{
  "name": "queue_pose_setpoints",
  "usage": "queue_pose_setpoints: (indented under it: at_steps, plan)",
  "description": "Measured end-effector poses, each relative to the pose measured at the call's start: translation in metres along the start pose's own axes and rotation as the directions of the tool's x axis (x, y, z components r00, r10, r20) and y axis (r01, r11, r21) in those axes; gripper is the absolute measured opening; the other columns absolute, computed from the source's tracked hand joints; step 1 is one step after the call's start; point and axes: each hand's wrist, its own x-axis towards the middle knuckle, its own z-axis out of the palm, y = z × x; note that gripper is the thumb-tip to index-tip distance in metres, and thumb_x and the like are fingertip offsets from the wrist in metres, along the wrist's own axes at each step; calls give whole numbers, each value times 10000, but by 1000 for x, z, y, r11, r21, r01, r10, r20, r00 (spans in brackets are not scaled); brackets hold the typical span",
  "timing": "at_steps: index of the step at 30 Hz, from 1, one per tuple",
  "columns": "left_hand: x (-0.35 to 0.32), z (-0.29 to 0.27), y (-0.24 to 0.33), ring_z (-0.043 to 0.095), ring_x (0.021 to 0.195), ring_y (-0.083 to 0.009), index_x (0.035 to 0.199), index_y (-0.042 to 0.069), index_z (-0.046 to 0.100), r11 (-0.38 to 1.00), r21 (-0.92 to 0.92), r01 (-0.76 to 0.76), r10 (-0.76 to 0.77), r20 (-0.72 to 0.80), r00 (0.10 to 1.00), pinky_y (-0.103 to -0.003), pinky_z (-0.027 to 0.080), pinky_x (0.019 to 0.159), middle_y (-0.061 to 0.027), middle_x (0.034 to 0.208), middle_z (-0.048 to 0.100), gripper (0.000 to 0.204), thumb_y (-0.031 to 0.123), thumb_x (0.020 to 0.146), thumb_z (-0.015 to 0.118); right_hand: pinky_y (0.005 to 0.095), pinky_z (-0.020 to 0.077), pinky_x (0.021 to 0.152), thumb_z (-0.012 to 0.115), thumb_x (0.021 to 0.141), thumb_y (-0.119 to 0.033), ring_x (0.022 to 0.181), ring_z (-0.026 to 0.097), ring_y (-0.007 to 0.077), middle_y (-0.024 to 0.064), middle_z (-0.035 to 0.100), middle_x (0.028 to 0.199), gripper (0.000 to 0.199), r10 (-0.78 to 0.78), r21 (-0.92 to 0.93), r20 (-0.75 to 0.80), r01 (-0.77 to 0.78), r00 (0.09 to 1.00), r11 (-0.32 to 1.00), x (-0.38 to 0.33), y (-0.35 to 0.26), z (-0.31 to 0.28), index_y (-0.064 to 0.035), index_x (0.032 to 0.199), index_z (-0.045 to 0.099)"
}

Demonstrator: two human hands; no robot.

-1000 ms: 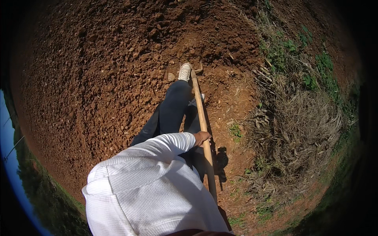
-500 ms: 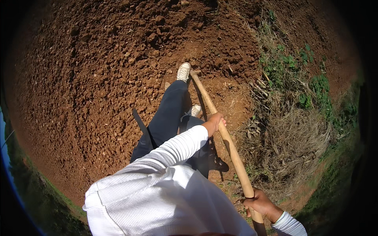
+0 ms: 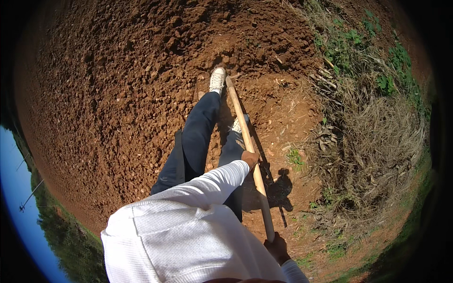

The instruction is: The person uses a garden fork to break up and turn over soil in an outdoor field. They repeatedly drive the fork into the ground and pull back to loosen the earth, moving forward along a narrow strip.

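My left hand [image 3: 250, 158], at the end of a white sleeve, grips the middle of a long wooden tool handle [image 3: 241, 120]. My right hand [image 3: 276, 247] holds the handle's near end at the lower edge. The handle runs forward to the red soil beside my white shoe [image 3: 217, 79]. Its far end meets the loose earth and I cannot make out the tool's head. My legs in dark trousers [image 3: 198, 137] stand just left of the handle.
Turned, clumpy red soil [image 3: 118, 85] covers the left and far ground. Dry grass and green weeds [image 3: 377, 127] line the right side. The shadow of my body and the tool [image 3: 278, 188] falls right of the handle.
The handle has swung from a slant out to the right back to a steeper line close to my legs. My right hand came in toward my body, and my left hand slid slightly nearer.
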Motion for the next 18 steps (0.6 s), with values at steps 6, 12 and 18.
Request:
queue_pose_setpoints:
  at_steps: [6, 12, 18]
  plan:
    - [33, -2, -2, 604, 791, -267, 1073, -109, 522, 896, 364, -253, 276, -11, 961, -345, 483, 708, -184, 953, 613, 556, 332, 770, 670, 382, 496, 525, 625, 735, -252, 548, 602, 242, 99, 610, 681, 308, -96, -142, -136, 77, 986, 987, 87, 86, 77, -51, 942, 516]
    - [50, -100, 37, 579, 695, -161, 1030, -12, 509, 843, -16, -538, 536, -70, 841, -248, 465, 599, -70, 791, 586, 262, 180, 863, 569, 397, 513, 623, 643, 725, -260, 690, 627, 252, 121, 626, 792, 365, 130, -159, -41, -135, 991, 978, 232, 157, 139, -38, 996, 541]
    - [49, -134, 23, 582, 643, -170, 962, 1, 533, 931, -70, -359, 356, -49, 933, -287, 489, 585, -70, 766, 587, 244, 220, 858, 568, 412, 510, 681, 660, 719, -311, 766, 631, 255, 122, 638, 862, 349, 233, -2, -83, -234, 969, 972, 261, 179, 169, -31, 915, 590]
